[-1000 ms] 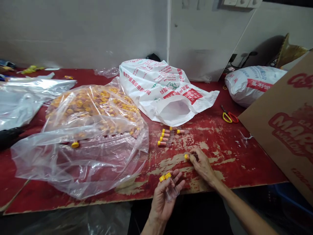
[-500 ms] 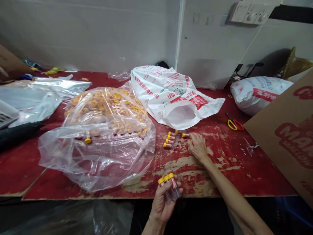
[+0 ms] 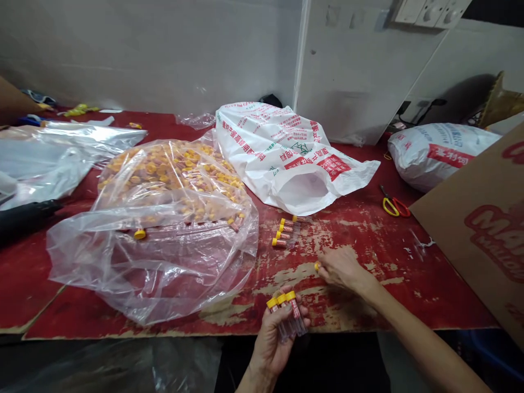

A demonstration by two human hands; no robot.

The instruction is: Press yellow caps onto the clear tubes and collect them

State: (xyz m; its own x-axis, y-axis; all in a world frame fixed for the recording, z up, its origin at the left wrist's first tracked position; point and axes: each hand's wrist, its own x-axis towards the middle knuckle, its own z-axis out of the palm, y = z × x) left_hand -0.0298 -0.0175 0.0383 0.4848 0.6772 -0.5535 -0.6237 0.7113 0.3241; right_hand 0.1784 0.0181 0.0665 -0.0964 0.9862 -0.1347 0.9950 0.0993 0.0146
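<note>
Withdrawn from beside the row of tubes (image 3: pixel 285 236) since the earlier frame, the right hand (image 3: pixel 341 268) now sits closer to us; we note a yellow cap (image 3: pixel 316 266) at its pinched fingertips, its tube otherwise hidden. We find three capped tubes (image 3: pixel 295 311) gripped in the left hand (image 3: pixel 273 335), caps pointing away. The row lies beyond both on the counter (image 3: pixel 426 295), roughly crosswise, caps leftward, nearer the right.
</note>
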